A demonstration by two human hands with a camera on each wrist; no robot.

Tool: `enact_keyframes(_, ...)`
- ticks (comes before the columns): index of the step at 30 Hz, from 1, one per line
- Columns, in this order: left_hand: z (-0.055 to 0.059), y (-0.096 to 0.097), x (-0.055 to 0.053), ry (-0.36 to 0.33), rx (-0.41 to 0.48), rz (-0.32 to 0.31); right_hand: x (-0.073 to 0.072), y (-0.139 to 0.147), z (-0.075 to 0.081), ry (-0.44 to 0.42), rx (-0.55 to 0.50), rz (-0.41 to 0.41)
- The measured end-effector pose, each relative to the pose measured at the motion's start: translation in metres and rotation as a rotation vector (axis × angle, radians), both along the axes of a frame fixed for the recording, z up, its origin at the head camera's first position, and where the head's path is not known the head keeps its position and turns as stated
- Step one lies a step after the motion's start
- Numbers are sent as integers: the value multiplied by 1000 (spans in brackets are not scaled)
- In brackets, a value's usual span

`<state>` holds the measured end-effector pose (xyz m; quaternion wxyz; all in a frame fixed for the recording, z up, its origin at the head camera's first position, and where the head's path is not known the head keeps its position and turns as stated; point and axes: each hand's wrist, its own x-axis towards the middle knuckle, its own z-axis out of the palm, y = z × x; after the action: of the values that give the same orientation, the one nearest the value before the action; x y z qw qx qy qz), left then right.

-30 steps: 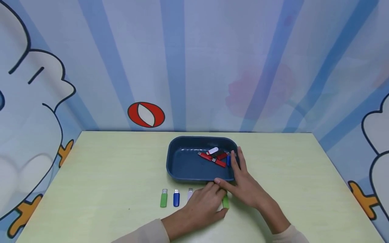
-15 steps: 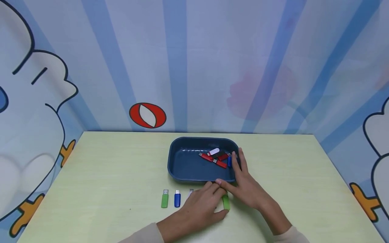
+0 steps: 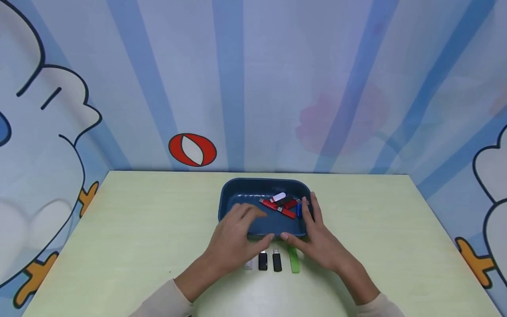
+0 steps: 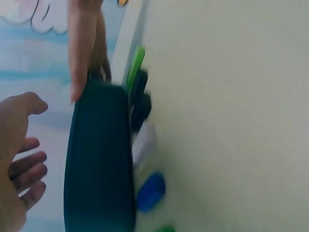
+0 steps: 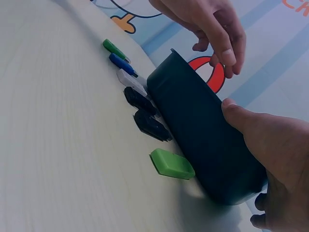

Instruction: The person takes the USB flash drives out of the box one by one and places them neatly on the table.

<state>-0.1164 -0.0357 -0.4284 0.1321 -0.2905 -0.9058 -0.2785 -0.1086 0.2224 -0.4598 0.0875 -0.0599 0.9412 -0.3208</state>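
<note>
A dark blue plastic basin [image 3: 242, 190] stands on the table. Inside it, toward the right, lie several USB sticks: red ones [image 3: 287, 213], a white one [image 3: 278, 197], black and blue [image 3: 299, 209]. My right hand [image 3: 322, 246] holds the basin's near right corner, thumb on the near rim and fingers along the right side. My left hand [image 3: 233, 242] hovers over the basin's near left part, fingers loosely bent, thumb apart, holding nothing. Before the basin runs a row of USB sticks: light green [image 3: 294, 259], two black [image 3: 277, 260], white [image 5: 129, 81], blue [image 5: 119, 64] and green [image 5: 114, 50].
The pale wooden table [image 3: 158, 220] extends to both sides of the basin. Behind it rises a blue striped cartoon backdrop [image 3: 273, 88] with a red and white oval [image 3: 192, 150]. The left hand hides part of the row in the head view.
My left hand has lifted from beside the light green USB stick and moved left and up over the basin, uncovering the black sticks. My right hand stays at the basin's corner.
</note>
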Motion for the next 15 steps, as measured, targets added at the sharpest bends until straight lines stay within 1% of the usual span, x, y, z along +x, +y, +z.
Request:
enact_keyframes(2, -1, -8, -6, -26, -15, 67, 0, -1, 0, -8, 8, -2)
enact_keyframes(5, -5, -17, -13, -107, -31, 161, 0, -1, 0, -11, 15, -4)
enact_keyframes(7, -8, -22, -16, -163, -40, 205, 0, -2, 0, -9, 16, -3)
enact_keyframes(10, -12, -28, -18, -224, -51, 235, 1, -2, 0, -8, 20, -3)
enact_keyframes(15, -15, -35, -21, -301, -47, 243, 2, -2, 0, -4, 22, -6)
